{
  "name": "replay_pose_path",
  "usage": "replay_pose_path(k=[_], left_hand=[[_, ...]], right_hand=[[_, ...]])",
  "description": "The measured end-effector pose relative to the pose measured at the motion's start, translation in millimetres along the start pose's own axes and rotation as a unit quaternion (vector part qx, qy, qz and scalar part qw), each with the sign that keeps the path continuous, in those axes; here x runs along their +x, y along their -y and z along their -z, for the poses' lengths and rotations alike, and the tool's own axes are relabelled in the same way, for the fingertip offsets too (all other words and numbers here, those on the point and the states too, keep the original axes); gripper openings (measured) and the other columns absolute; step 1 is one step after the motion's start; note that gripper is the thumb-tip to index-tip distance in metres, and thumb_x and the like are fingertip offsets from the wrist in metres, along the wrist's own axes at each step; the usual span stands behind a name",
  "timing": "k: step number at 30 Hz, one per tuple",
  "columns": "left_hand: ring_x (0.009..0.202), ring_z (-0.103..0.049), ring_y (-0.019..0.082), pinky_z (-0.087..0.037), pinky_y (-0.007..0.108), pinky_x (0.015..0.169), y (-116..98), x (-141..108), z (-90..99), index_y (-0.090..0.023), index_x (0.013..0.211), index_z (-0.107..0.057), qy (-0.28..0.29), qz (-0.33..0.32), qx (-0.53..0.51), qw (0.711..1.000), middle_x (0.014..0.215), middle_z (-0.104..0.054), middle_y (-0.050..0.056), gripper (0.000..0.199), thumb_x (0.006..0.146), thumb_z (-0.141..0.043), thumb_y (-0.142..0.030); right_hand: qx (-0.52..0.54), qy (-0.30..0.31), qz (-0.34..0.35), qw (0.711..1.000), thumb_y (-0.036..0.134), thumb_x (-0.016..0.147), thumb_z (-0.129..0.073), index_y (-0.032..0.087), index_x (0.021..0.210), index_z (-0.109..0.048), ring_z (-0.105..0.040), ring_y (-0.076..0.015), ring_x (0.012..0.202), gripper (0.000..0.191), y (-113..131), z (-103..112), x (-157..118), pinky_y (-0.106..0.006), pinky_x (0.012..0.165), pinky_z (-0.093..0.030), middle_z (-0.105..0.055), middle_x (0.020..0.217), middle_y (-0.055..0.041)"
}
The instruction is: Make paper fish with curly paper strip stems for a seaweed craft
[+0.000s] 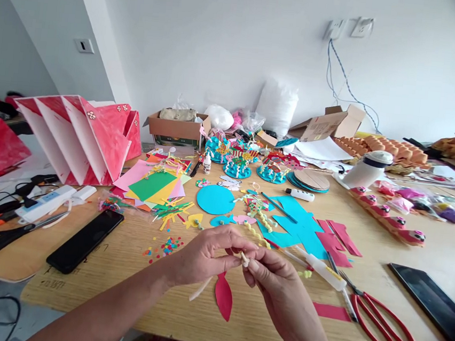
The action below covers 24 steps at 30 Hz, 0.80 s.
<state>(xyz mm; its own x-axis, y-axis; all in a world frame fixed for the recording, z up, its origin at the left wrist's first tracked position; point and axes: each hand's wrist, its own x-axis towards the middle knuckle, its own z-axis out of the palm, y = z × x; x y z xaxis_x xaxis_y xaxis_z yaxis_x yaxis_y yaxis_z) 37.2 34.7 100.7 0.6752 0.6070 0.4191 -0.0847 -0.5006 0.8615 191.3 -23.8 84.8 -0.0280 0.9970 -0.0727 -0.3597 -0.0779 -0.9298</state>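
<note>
In the head view, both hands meet above the near part of the wooden table (pixel 149 313). The left hand (pixel 215 251) has its thumb and forefinger pinched on a small pale folded piece (pixel 244 259), and the right hand (pixel 272 268) grips the same piece from the other side, its thumb pressed against it; the fingertips of the two hands nearly touch. A pale strip (pixel 200 289) shows just below the left hand; whether it joins the held piece cannot be told. A red fish-shaped cutout (pixel 224 298) shows below and between the hands, its narrow end close under the left hand's fingers. Left of the left hand are scattered colored dots (pixel 170 246), and farther left a black phone (pixel 84 241). Beyond the hands lie a blue paper circle (pixel 215 199), curled yellow strips (pixel 259 233) and blue paper scraps (pixel 297 224), with decorated blue round pieces (pixel 237 167) farther back. To the right of the right hand are a glue tube (pixel 325 271), red-handled scissors (pixel 382 320) with slightly parted handles, and a red paper strip (pixel 332 311). A dark tablet (pixel 430 302) lies farther right, and a row of red-topped egg-carton cups (pixel 388 215) sits beyond it.
</note>
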Motion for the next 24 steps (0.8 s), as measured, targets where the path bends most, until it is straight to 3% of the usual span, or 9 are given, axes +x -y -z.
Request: replay_pose_path(k=[7,11,15,19,24], left_hand=[[0.081,-0.052,0.013,-0.042,0.024,0.077,-9.0,4.3,8.0,-0.02,0.092,-0.07,0.033,0.01,-0.012,0.999,0.081,-0.052,0.002,0.016,0.078,-0.063,-0.017],[0.079,-0.052,0.012,-0.042,0.023,0.074,-6.1,5.3,7.7,-0.021,0.086,-0.071,0.005,0.034,-0.038,0.999,0.08,-0.053,0.002,0.011,0.077,-0.065,-0.02],[0.077,-0.051,0.011,-0.042,0.023,0.072,-2.6,4.0,2.8,-0.022,0.081,-0.071,-0.04,0.065,-0.128,0.989,0.08,-0.052,0.001,0.007,0.074,-0.068,-0.021],[0.074,-0.052,0.012,-0.042,0.024,0.069,-4.2,2.4,-1.4,-0.018,0.076,-0.069,-0.078,0.081,-0.193,0.975,0.078,-0.052,0.001,0.007,0.072,-0.07,-0.024],[0.067,-0.051,0.012,-0.041,0.024,0.066,-5.9,2.8,-6.9,-0.014,0.069,-0.063,-0.112,0.086,-0.181,0.973,0.07,-0.054,0.001,0.017,0.073,-0.068,-0.03]], right_hand=[[0.121,0.064,-0.074,0.988,0.027,0.061,-0.077,0.015,0.064,-0.064,-0.041,-0.0046,0.047,0.017,5.2,0.3,2.9,-0.019,0.048,-0.029,-0.054,0.054,0.0023],[0.149,0.066,-0.086,0.983,0.026,0.06,-0.077,0.013,0.062,-0.061,-0.04,-0.0031,0.043,0.021,3.7,-4.3,5.4,-0.018,0.044,-0.026,-0.056,0.054,0.0015],[0.163,0.067,-0.091,0.98,0.026,0.061,-0.077,0.015,0.066,-0.058,-0.04,-0.0023,0.041,0.023,5.3,-8.8,6.8,-0.015,0.042,-0.024,-0.055,0.053,0.0025],[0.135,0.056,-0.057,0.988,0.027,0.064,-0.076,0.017,0.069,-0.055,-0.045,-0.0039,0.045,0.024,7.6,-12.1,7.8,-0.015,0.044,-0.028,-0.057,0.056,0.0034],[0.07,0.018,-0.002,0.997,0.034,0.068,-0.072,0.016,0.066,-0.053,-0.043,-0.0039,0.045,0.025,6.7,-15.1,5.8,-0.016,0.044,-0.03,-0.052,0.049,0.0049]])
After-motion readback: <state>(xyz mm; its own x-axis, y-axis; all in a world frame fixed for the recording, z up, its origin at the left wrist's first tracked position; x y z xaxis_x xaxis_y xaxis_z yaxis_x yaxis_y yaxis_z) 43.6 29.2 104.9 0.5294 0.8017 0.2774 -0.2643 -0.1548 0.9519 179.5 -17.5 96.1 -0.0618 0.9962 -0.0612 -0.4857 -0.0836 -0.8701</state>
